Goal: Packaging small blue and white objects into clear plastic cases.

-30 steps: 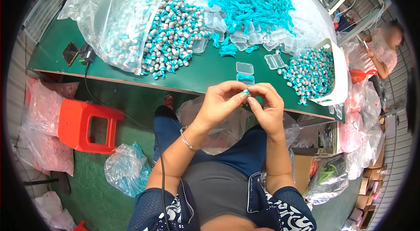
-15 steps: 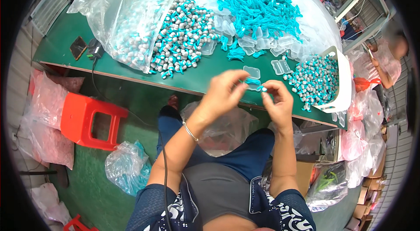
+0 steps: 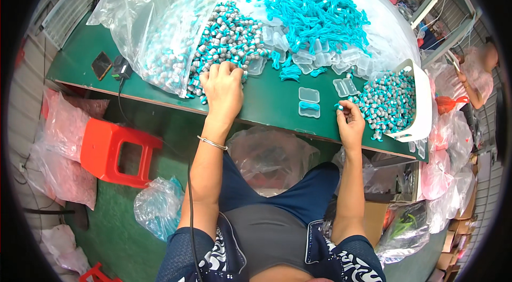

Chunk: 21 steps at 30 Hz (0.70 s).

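Note:
My left hand (image 3: 224,87) rests at the near edge of a pile of small grey-and-teal earplugs (image 3: 234,31). Its fingers curl down into the pile, so whatever they grip is hidden. Farther right, my right hand (image 3: 352,122) pinches one earplug (image 3: 339,106) between thumb and forefinger, just over the table. Between the hands lies a clear plastic case (image 3: 309,109), lid folded open, with a teal cord inside. Another opened clear case (image 3: 345,88) sits beyond my right hand.
A white basket (image 3: 422,106) on its side spills more earplugs at right. Teal cords (image 3: 314,10) are heaped at the back, beside several clear cases (image 3: 314,58). A plastic bag (image 3: 160,42) half covers the left pile. A phone (image 3: 101,65) lies left; a red stool (image 3: 120,154) is on the floor.
My left hand has moved from above the small case leftward to the earplug pile. My right hand has shifted slightly right, away from the case, still pinching an earplug.

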Motion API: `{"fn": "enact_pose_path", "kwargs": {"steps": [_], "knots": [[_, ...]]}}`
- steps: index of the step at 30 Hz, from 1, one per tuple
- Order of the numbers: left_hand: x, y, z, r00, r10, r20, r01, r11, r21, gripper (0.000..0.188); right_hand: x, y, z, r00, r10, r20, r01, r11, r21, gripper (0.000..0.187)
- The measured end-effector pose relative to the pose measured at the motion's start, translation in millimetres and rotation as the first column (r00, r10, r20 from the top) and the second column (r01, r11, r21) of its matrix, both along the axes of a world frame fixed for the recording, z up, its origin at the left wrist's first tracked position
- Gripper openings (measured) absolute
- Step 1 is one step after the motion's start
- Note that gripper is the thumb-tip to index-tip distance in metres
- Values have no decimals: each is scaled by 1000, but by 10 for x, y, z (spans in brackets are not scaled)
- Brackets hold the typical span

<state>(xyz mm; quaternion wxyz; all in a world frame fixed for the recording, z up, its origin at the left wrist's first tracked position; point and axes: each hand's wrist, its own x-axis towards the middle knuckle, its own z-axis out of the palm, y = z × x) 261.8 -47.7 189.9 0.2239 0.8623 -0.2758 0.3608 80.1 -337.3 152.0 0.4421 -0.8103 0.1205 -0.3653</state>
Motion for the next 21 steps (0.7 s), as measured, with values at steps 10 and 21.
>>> {"fn": "enact_pose_path", "kwargs": {"steps": [10,21], "knots": [[27,49,-5,998,-59,-15,59,997,44,9,-21,85,96,1000,5,-30,-7,998,-63,26],[-194,-33,106,936,-335,-105,310,929,-203,18,-27,180,211,999,32,-1,-32,998,-57,25]]}}
